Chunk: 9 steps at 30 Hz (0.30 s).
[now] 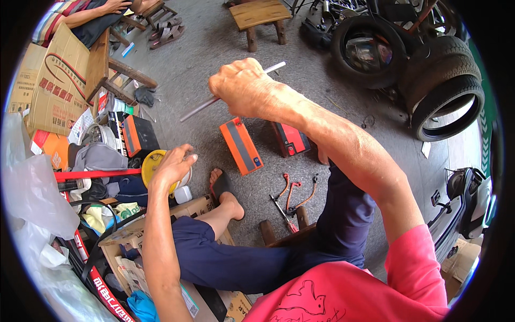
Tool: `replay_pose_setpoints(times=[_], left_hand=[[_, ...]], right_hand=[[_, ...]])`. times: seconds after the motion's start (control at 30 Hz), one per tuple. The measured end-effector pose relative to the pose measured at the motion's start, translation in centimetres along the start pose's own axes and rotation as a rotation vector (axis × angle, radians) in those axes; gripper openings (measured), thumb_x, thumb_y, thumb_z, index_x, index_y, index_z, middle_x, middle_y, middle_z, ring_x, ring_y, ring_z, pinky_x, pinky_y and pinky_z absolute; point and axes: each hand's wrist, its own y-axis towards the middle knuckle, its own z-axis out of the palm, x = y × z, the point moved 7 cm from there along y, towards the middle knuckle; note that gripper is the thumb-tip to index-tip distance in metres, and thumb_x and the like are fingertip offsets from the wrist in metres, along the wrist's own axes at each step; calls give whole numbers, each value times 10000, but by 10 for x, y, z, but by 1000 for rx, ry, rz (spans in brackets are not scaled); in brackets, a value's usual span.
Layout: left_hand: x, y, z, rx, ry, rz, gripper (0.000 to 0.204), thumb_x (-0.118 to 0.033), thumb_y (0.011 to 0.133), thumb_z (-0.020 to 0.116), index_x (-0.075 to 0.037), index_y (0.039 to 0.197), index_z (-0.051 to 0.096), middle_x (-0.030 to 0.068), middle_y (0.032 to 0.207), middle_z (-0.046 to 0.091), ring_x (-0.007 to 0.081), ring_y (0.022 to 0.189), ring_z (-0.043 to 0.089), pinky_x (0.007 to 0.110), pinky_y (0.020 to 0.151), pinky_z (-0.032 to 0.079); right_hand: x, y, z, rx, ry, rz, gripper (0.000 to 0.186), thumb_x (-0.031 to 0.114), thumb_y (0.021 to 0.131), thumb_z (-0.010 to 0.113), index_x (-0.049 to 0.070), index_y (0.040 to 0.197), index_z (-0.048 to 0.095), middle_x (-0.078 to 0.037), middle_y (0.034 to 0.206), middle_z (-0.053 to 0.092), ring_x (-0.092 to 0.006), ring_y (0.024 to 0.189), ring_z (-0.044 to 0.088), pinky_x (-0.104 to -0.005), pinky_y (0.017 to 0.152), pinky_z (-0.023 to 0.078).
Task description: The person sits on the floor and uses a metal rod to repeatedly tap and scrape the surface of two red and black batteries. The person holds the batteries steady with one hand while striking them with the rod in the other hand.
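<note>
My right hand [242, 86] is closed in a fist around a thin, straight metal rod [199, 110], whose ends stick out on both sides. It is raised above the floor, beyond two box-shaped batteries. The nearer-left one is an orange battery [236, 140] with a dark stripe; beside it a red battery [293, 140] is partly covered by my right forearm. My left hand [173, 167] holds nothing, its fingers loosely bent and apart, next to a round yellow-rimmed tub [152, 164]. Short red-brown cables [294, 197] and a red-handled screwdriver [291, 226] lie on the floor between my legs.
Old tyres [450, 107] are heaped at the right. A low wooden stool [261, 15] stands at the far side. Cardboard [64, 80], another orange-and-black battery [138, 134] and clutter crowd the left. Another person's arm [88, 16] shows at the far left. A parked scooter [456, 214] stands right.
</note>
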Motion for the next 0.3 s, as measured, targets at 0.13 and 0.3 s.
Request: replay_pose_setpoints(times=[0.13,0.3], left_hand=[[-10,-4,-9,-70,24,11,374,-223,897,566,-5,1201,559,263,1091,630,383,1076,592,441,908,445],[-11,-3,-6,-5,9,-28,380,-248,899,570,-35,1214,565,263,1116,624,375,1099,586,455,915,444]], right_hand=[[4,1,-6,12,6,4,167,89,728,651,120,882,709,-111,872,707,-271,893,689,-384,735,533],[4,1,-5,29,-7,27,171,95,724,670,102,891,707,-108,890,710,-280,908,688,-387,764,535]])
